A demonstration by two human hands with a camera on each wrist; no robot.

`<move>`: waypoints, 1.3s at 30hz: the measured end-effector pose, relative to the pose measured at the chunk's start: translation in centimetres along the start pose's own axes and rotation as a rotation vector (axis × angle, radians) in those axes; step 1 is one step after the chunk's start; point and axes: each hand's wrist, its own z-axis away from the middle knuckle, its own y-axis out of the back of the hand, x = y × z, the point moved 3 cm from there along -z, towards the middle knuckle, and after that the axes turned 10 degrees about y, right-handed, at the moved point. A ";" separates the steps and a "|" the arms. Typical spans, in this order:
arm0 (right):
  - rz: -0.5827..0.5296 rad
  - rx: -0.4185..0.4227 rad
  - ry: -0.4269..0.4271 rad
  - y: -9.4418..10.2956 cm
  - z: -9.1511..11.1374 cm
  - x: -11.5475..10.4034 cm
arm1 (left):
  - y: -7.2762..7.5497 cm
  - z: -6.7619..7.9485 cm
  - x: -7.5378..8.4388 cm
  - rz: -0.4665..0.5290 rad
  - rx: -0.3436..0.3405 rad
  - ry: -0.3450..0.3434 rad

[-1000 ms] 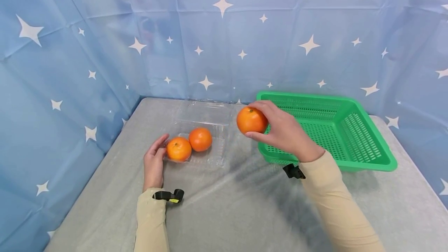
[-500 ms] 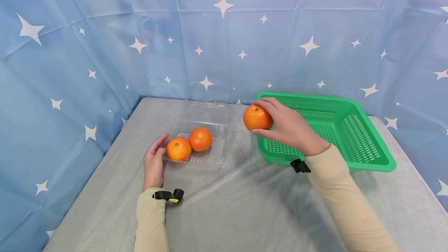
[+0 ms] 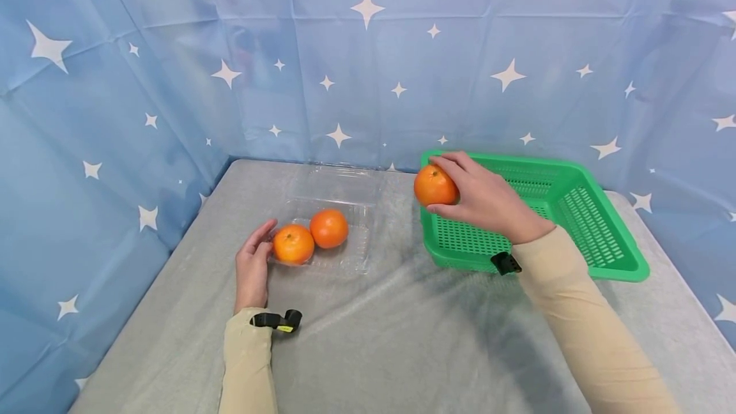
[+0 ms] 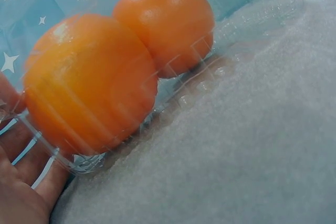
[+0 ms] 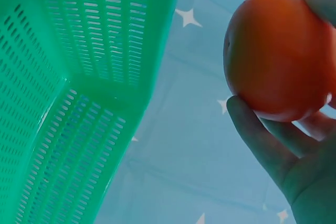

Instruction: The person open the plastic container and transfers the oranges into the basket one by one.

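Note:
My right hand (image 3: 485, 193) grips an orange (image 3: 435, 185) between thumb and fingers, above the left end of a green plastic basket (image 3: 620, 209). In the right wrist view, this orange (image 5: 278, 56) is apart from the basket (image 5: 142, 98). My left hand (image 3: 253, 273) holds the left side of a clear plastic clamshell box (image 3: 358, 254), its lid tipped back. Two more oranges sit inside, one at the near left (image 3: 293, 245) by my left fingers and one behind it to the right (image 3: 329, 229). They touch in the left wrist view.
The basket has slotted walls and stands at the back right of the grey-covered table (image 3: 368, 350). A blue curtain with white stars (image 3: 368, 82) hangs behind and along the left. Each wrist wears a small black camera, such as the left one (image 3: 282, 320).
My right hand has carried its orange to the right and slightly away, from the gap beside the basket to over its left rim. My left hand and the clamshell box have stayed still.

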 end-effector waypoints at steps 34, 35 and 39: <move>-0.012 -0.141 -0.067 0.0 -0.1 5.2 | 0.0 0.1 0.0 -0.004 -0.011 0.003; -0.015 -0.141 -0.071 -0.1 -0.1 5.4 | 0.0 0.1 0.0 -0.005 -0.009 0.005; -0.046 -0.137 -0.094 -0.3 0.0 6.2 | 0.0 0.1 0.0 -0.008 0.000 0.010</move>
